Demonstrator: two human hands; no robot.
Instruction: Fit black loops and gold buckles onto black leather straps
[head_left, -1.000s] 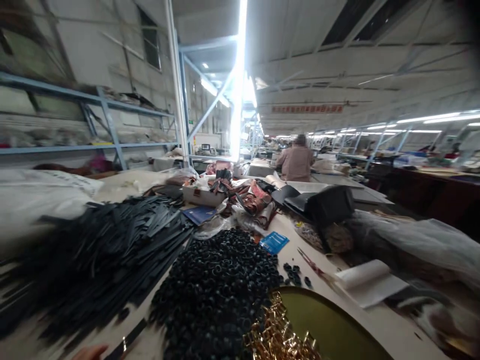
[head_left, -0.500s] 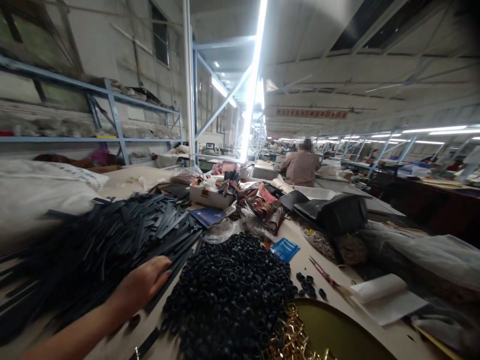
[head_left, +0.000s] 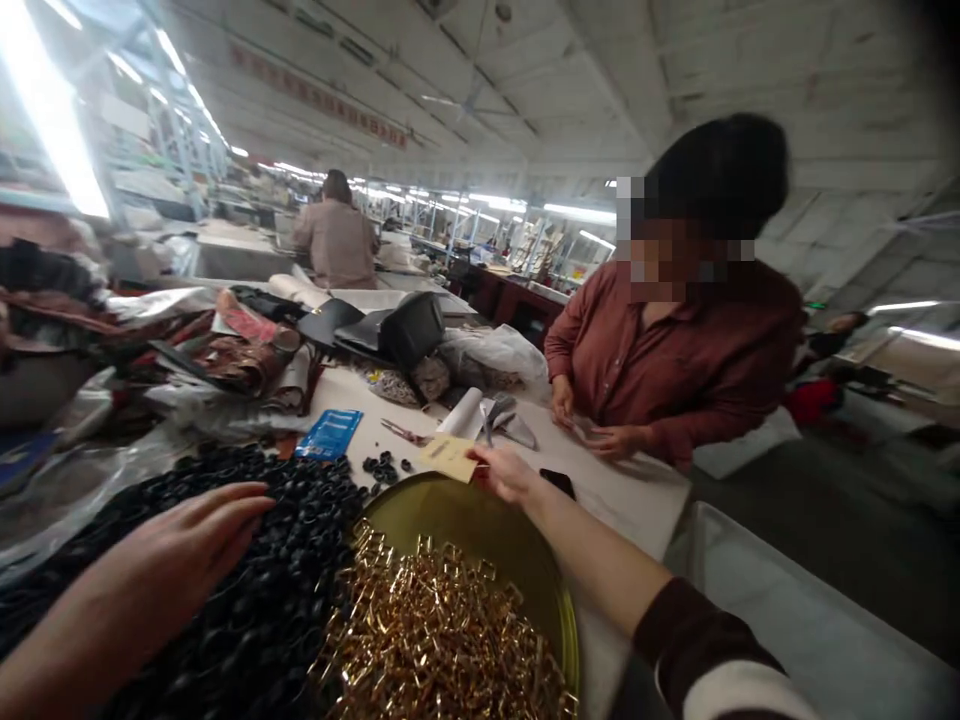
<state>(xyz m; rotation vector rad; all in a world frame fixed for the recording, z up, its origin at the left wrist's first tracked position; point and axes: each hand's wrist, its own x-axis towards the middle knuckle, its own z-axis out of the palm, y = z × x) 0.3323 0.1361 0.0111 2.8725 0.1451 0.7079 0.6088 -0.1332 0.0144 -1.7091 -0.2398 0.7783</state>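
Observation:
My right hand (head_left: 504, 472) pinches the near edge of a pale yellow card (head_left: 450, 458) above the far rim of a round, gold-coloured tray (head_left: 397, 500). Gold metal buckles (head_left: 442, 630) are heaped in the tray. On the left, my left hand (head_left: 206, 535) hovers over a big pile of small black loops (head_left: 277, 560). Its fingers are stretched out with nothing visible in them, and the thumb is hidden. Scissors (head_left: 405, 432) lie just beyond the card, beside a few loose black loops (head_left: 386, 466).
A person in a red-brown shirt (head_left: 675, 350) stands at the table's right side, hands together around something small. A dark phone (head_left: 558, 484) lies near my right wrist. A blue packet (head_left: 328, 433), leather scraps (head_left: 247, 350) and a black moulded piece (head_left: 405, 330) are farther back.
My view has swung right, bringing the standing person and the buckles into sight. My right hand has entered with the yellow card. My left hand is now over the loops, away from the black strips.

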